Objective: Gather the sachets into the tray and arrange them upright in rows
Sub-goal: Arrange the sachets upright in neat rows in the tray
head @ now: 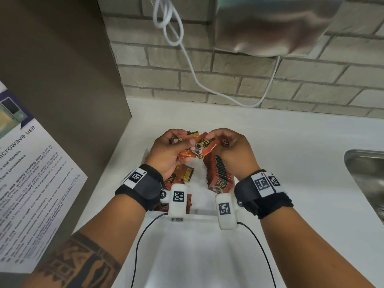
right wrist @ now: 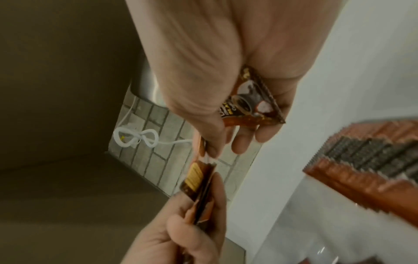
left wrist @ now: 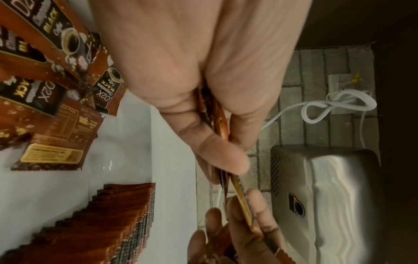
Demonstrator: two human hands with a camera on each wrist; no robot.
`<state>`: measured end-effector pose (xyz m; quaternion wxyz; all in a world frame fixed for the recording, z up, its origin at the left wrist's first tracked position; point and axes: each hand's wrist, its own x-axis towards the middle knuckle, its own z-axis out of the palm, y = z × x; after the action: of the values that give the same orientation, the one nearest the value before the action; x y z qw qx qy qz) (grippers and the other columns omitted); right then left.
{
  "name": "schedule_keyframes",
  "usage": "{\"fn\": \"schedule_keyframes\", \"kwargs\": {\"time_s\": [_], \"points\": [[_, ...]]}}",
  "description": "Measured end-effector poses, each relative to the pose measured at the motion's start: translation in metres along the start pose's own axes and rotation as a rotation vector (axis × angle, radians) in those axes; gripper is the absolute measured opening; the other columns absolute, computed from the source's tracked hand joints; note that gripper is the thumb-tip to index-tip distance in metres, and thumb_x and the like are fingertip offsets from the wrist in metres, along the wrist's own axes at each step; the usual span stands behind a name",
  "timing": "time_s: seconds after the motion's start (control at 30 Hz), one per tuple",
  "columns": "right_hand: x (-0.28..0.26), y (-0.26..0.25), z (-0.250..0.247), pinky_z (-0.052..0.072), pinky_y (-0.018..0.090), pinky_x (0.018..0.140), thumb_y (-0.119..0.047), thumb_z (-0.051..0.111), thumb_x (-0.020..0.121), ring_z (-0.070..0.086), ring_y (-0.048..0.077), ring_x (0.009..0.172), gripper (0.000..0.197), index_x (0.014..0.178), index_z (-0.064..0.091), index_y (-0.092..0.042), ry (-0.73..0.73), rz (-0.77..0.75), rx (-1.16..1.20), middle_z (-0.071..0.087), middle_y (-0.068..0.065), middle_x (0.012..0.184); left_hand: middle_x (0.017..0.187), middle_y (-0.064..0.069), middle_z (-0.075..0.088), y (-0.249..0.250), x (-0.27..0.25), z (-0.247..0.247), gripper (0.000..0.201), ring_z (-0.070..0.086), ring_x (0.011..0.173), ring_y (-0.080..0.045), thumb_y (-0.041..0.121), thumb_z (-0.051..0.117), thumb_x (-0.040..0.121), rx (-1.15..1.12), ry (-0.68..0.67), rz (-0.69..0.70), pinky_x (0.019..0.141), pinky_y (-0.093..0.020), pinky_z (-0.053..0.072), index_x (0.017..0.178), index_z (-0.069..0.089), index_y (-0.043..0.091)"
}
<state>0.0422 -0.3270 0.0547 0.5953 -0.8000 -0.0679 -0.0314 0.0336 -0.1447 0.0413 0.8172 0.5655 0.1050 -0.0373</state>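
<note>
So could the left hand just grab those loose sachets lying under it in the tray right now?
Probably not yet. The left hand already grips a bundle of sachets, so its fingers are occupied. Nothing lies over the loose sachets in the tray, though.

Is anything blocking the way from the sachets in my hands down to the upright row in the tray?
Nothing visible does. The held sachets hang above the tray, and the upright row lies open below the right hand.
</note>
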Motion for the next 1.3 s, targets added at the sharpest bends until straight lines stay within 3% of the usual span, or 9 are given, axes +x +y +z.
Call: {"fn": "schedule_keyframes", "kwargs": {"time_s": [0.1, 0.2, 0.3, 0.47, 0.63, 0.77, 0.97, 1.17, 1.3], "points": [[-0.006, -0.004, 0.005, 0.058, 0.038, 0.078, -0.014, 0.056, 0.101, 0.071, 0.017, 0.081, 0.016, 0.112, 0.067, -0.012, 0.076, 0.213, 0.341, 0.07, 0.003, 0.078, 0.105, -0.008, 0.075, -0.001, 0.001, 0.003, 0.028, 0.075, 0.081, -0.02, 0.003, 0.076, 0.087, -0.03, 0.068, 0.053, 0.047, -0.023, 0.054, 0.107, 0.063, 0.017], [-0.011, -0.008, 0.013, 0.056, 0.033, 0.072, -0.034, 0.065, 0.095, 0.067, 0.018, 0.075, 0.035, 0.111, 0.063, -0.003, 0.053, 0.303, 0.546, 0.069, 0.009, 0.083, 0.107, -0.01, 0.075, -0.003, 0.0, 0.008, 0.03, 0.074, 0.081, -0.02, 0.005, 0.079, 0.085, -0.018, 0.093, 0.084, 0.05, -0.024, 0.053, 0.107, 0.062, 0.018], [-0.007, -0.006, 0.022, 0.057, 0.028, 0.077, -0.016, 0.08, 0.083, 0.073, 0.02, 0.091, 0.046, 0.124, 0.06, -0.009, 0.024, 0.259, 0.437, 0.073, 0.01, 0.105, 0.107, -0.012, 0.074, -0.007, -0.004, 0.013, 0.034, 0.074, 0.082, -0.018, 0.009, 0.08, 0.085, 0.005, 0.051, 0.093, 0.054, -0.023, 0.055, 0.113, 0.061, 0.016], [0.0, -0.01, 0.014, 0.056, 0.045, 0.09, 0.02, 0.057, 0.084, 0.069, 0.029, 0.095, 0.05, 0.129, 0.057, -0.002, 0.032, 0.275, 0.614, 0.069, 0.017, 0.101, 0.103, -0.01, 0.074, -0.002, -0.007, 0.007, 0.02, 0.074, 0.079, -0.026, -0.001, 0.053, 0.1, -0.125, -0.056, 0.029, 0.058, -0.03, 0.059, 0.111, 0.062, 0.013], [0.0, -0.01, 0.007, 0.059, 0.036, 0.073, 0.012, 0.049, 0.093, 0.07, 0.027, 0.083, 0.04, 0.127, 0.057, -0.006, 0.046, 0.345, 0.669, 0.071, 0.017, 0.098, 0.106, -0.008, 0.075, 0.001, -0.006, -0.001, 0.024, 0.075, 0.085, -0.024, -0.003, 0.061, 0.096, -0.098, -0.004, 0.091, 0.061, -0.029, 0.06, 0.112, 0.066, 0.015], [-0.01, -0.01, 0.02, 0.052, 0.029, 0.062, -0.015, 0.08, 0.083, 0.066, 0.013, 0.071, 0.042, 0.12, 0.06, -0.011, -0.102, 0.299, 0.326, 0.073, 0.005, 0.086, 0.095, -0.008, 0.074, -0.002, -0.006, 0.005, 0.029, 0.073, 0.073, -0.019, 0.003, 0.075, 0.089, -0.039, 0.066, 0.137, 0.056, -0.026, 0.057, 0.115, 0.067, 0.012], [0.001, -0.011, 0.014, 0.046, 0.027, 0.053, -0.002, 0.072, 0.087, 0.06, 0.017, 0.06, 0.027, 0.111, 0.062, -0.008, 0.029, 0.38, 0.421, 0.069, 0.008, 0.078, 0.094, -0.002, 0.076, -0.002, -0.006, 0.005, 0.016, 0.074, 0.08, -0.018, 0.01, 0.075, 0.09, 0.039, 0.098, 0.106, 0.05, -0.027, 0.054, 0.104, 0.073, 0.017], [0.002, -0.012, 0.013, 0.056, 0.028, 0.065, 0.002, 0.074, 0.083, 0.072, 0.019, 0.078, 0.037, 0.117, 0.062, -0.005, 0.004, 0.317, 0.528, 0.074, 0.01, 0.095, 0.086, 0.011, 0.076, -0.004, -0.011, 0.012, 0.03, 0.074, 0.082, -0.016, 0.01, 0.081, 0.084, 0.13, 0.014, 0.119, 0.05, -0.024, 0.052, 0.112, 0.07, 0.012], [0.004, -0.009, 0.011, 0.058, 0.036, 0.074, 0.01, 0.06, 0.089, 0.071, 0.03, 0.091, 0.035, 0.122, 0.063, -0.002, 0.004, 0.334, 0.663, 0.073, 0.018, 0.105, 0.104, -0.008, 0.075, -0.002, -0.008, 0.01, 0.019, 0.072, 0.081, -0.024, 0.005, 0.069, 0.094, 0.08, -0.009, 0.1, 0.049, -0.025, 0.054, 0.109, 0.072, 0.016]]}}
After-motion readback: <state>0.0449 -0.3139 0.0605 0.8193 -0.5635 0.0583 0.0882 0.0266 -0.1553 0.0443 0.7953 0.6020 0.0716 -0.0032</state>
